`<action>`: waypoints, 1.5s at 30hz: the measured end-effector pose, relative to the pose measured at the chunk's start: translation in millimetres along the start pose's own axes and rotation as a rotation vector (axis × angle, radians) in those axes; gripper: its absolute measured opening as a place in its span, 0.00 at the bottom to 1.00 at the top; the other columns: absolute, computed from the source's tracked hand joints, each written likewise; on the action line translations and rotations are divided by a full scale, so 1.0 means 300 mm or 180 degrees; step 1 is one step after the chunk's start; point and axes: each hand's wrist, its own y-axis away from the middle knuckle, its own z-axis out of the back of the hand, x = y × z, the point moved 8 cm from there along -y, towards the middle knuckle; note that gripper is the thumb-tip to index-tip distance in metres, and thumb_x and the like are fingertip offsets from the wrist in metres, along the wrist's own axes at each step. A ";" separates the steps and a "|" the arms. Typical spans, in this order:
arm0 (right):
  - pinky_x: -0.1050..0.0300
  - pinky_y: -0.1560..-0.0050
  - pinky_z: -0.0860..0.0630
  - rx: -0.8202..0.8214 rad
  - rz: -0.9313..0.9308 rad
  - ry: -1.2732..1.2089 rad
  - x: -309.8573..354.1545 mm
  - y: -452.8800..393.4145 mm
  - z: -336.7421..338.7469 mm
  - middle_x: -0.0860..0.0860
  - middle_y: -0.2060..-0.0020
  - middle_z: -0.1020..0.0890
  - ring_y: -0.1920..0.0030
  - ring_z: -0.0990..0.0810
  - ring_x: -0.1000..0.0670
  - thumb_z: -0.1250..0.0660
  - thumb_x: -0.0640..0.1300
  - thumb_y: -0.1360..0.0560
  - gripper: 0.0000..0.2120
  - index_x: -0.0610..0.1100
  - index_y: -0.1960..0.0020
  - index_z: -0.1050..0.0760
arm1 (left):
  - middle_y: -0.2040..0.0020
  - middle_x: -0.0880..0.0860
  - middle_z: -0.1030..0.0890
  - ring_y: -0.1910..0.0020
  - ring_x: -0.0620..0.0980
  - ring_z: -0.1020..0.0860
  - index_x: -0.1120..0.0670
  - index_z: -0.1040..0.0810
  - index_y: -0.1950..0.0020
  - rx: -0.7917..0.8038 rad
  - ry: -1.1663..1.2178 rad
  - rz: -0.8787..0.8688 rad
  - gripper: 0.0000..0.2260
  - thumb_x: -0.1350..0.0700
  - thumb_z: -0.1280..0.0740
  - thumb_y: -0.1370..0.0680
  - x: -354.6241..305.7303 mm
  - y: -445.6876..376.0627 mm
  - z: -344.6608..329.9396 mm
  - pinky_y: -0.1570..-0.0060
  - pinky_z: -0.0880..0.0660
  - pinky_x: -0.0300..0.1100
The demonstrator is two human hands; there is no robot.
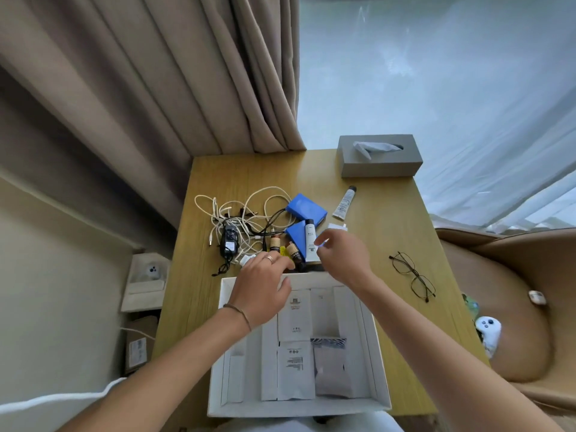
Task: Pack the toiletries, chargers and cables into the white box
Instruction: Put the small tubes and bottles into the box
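2 hands reach past the far wall of the white box (215, 353), which sits at the table's (389, 244) near edge with flat white packets inside. The left hand (263, 285) lies with fingers extended over small brown bottles (293, 252). The right hand (341, 255) has curled fingers beside a white tube (311, 244); whether it grips anything I cannot tell. Tangled cables (237, 213) and blue pouches (307, 208) lie beyond.

I see a white box (381, 353) on my yellow-tan wooden table (389, 207), two bright blue packs (307, 207), cream cables (237, 210), a grey tissue box (378, 165).
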 end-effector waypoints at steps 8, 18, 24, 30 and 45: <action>0.56 0.68 0.30 0.0072 -0.0337 0.0607 -0.109 -0.255 -0.140 0.53 0.65 0.25 0.57 0.22 0.46 0.36 0.53 0.25 0.08 0.49 0.59 0.28 | 0.50 0.46 0.20 0.50 0.48 0.24 0.48 0.21 0.46 0.0196 0.0111 0.0383 0.09 0.56 0.35 0.24 0.081 -0.101 -0.023 0.53 0.25 0.44; 0.57 0.71 0.38 0.0464 -0.0423 0.0907 -0.114 -0.340 -0.259 0.52 0.68 0.26 0.67 0.28 0.51 0.34 0.58 0.27 0.16 0.50 0.64 0.33 | 0.51 0.44 0.21 0.50 0.46 0.23 0.45 0.22 0.47 0.0426 0.0207 0.0605 0.08 0.55 0.37 0.23 0.125 -0.241 -0.116 0.56 0.26 0.42; 0.58 0.71 0.33 0.0420 -0.1017 -0.1145 -0.243 -0.369 -0.178 0.50 0.72 0.24 0.72 0.27 0.52 0.30 0.51 0.28 0.12 0.43 0.64 0.23 | 0.52 0.47 0.19 0.51 0.48 0.21 0.47 0.21 0.46 0.0496 0.0507 0.0939 0.09 0.56 0.37 0.23 0.137 -0.427 -0.211 0.53 0.22 0.46; 0.62 0.70 0.23 0.0262 -0.1451 -0.2810 -0.402 -0.356 -0.008 0.47 0.66 0.17 0.69 0.20 0.54 0.28 0.45 0.24 0.09 0.38 0.54 0.17 | 0.49 0.51 0.18 0.49 0.52 0.20 0.50 0.20 0.45 0.0590 0.0522 0.0913 0.10 0.59 0.38 0.23 0.053 -0.698 -0.364 0.53 0.23 0.45; 0.53 0.50 0.22 0.0691 -0.1342 -0.3042 -0.518 -0.314 0.056 0.48 0.59 0.11 0.53 0.14 0.52 0.31 0.46 0.21 0.11 0.44 0.41 0.25 | 0.42 0.57 0.21 0.48 0.57 0.22 0.50 0.32 0.33 0.0610 -0.0131 0.1017 0.20 0.55 0.31 0.24 -0.038 -1.040 -0.656 0.52 0.23 0.51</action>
